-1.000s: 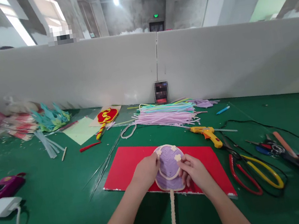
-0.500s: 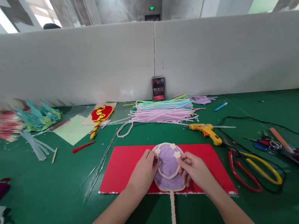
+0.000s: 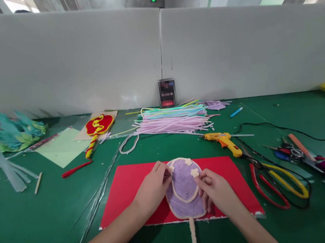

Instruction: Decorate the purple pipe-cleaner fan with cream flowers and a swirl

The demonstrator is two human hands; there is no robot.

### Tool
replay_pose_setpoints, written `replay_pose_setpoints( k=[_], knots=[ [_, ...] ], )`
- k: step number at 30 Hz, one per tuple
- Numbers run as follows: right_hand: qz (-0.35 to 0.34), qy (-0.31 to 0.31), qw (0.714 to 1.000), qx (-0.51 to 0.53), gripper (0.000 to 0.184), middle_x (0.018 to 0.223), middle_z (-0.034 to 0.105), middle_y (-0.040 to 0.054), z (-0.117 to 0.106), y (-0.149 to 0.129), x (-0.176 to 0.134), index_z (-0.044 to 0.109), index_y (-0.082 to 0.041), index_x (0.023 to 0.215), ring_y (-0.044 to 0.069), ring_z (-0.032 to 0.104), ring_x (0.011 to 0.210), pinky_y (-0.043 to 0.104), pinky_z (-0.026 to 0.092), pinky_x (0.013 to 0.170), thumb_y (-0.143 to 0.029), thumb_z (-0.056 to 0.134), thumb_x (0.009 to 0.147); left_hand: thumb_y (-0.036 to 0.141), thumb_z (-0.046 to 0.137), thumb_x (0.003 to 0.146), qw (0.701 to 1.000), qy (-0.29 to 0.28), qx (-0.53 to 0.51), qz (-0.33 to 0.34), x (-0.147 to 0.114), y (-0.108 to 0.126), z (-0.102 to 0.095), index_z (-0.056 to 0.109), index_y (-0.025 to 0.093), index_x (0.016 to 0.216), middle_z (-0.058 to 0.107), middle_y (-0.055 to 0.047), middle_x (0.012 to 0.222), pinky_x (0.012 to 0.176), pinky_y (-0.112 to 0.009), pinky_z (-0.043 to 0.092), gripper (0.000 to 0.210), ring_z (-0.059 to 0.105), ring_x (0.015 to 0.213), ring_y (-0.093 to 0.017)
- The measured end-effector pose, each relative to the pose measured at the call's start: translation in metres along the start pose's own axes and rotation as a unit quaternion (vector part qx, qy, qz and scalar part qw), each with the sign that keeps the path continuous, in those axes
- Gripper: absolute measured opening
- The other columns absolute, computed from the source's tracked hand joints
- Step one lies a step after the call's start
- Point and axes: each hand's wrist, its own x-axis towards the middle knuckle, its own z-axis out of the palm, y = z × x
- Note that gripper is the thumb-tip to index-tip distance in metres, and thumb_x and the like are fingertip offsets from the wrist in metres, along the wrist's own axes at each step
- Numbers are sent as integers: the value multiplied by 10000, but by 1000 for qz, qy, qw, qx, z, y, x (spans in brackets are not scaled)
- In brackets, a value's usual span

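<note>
A purple fan (image 3: 184, 179) with a cream edge and a twisted cream handle (image 3: 193, 237) lies on a red board (image 3: 135, 183). Small cream flowers (image 3: 194, 172) sit on its upper part. Across its face curves a U-shaped cream pipe cleaner (image 3: 189, 200), its two ends running up to my fingers. At the fan's left edge, beside a flower, my left hand (image 3: 155, 182) is closed in a pinch on one end. My right hand (image 3: 215, 189) pinches at the right edge, just under another flower, where the other end meets the fingertips. The fingers partly hide both ends.
Behind the board lie a pile of pastel pipe cleaners (image 3: 172, 124) and a yellow glue gun (image 3: 222, 140). Red-and-yellow-handled pliers (image 3: 271, 186) and a black cable are at right. A red-and-yellow fan (image 3: 99, 124) and thin wires (image 3: 100, 197) lie left. A white partition (image 3: 63, 63) stands behind.
The view has tilted down and shifted slightly, so the fan and board appear lower. Both hands keep their pinch, and the cream loop sits nearly the same on the fan.
</note>
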Motion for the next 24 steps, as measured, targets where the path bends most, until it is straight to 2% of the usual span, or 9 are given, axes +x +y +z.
replay_pose_setpoints(
  k=[5, 10, 13, 19, 24],
  knots=[
    [7, 3, 1000, -1, 328, 494, 498, -95, 1, 2, 1, 373, -226, 735, 119, 509, 278, 190, 351, 238, -505, 546, 735, 216, 454, 848, 999, 20, -15, 22, -1, -6, 1, 495, 218, 892, 518, -3, 981, 740, -242, 459, 60, 560, 862, -135],
    [5, 9, 1000, -12, 326, 504, 500, -90, 1, 5, -1, 381, -226, 749, 119, 511, 275, 181, 336, 231, -512, 538, 752, 201, 394, 892, 994, 19, 45, 101, -3, -7, 3, 545, 220, 918, 558, -12, 1032, 858, -265, 444, 154, 535, 978, -144],
    [7, 12, 1000, -15, 324, 515, 503, -81, 1, 4, -3, 393, -223, 747, 116, 513, 281, 184, 342, 235, -514, 536, 756, 205, 390, 899, 990, 21, 67, 122, -3, -9, 4, 562, 214, 961, 584, -16, 1047, 887, -273, 443, 183, 531, 1004, -147],
    [18, 16, 1000, -20, 338, 516, 500, -77, 1, 4, -3, 399, -224, 740, 121, 520, 285, 184, 333, 230, -532, 540, 747, 200, 460, 869, 991, 35, 15, 131, 1, -17, 2, 596, 245, 967, 570, 3, 1144, 934, -252, 425, 173, 528, 1057, -126],
    [25, 11, 999, -21, 330, 527, 503, -72, 0, 5, -3, 396, -224, 740, 120, 521, 284, 183, 340, 231, -525, 533, 758, 227, 539, 823, 994, -20, -8, 108, 1, -15, -8, 587, 252, 1030, 574, -1, 1163, 968, -273, 401, 214, 510, 1094, -140]
  ],
)
